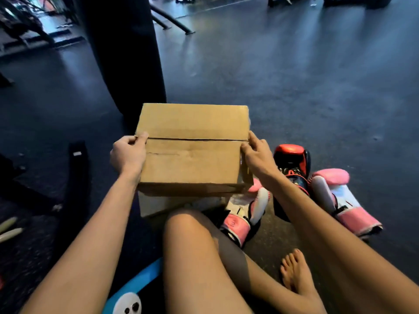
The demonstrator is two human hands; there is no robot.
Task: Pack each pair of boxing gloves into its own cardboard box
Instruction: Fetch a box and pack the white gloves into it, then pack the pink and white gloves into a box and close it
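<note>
Dark gym flooring spreads around a seated person, with a black punching bag hanging just behind a cardboard box. Its top flaps are folded shut. The left hand grips the box's left edge, thumb on the flap seam; the right hand clasps the right edge. It rests on a second box. Two pink-and-white gloves and a red-and-black glove lie on the floor to the right
</note>
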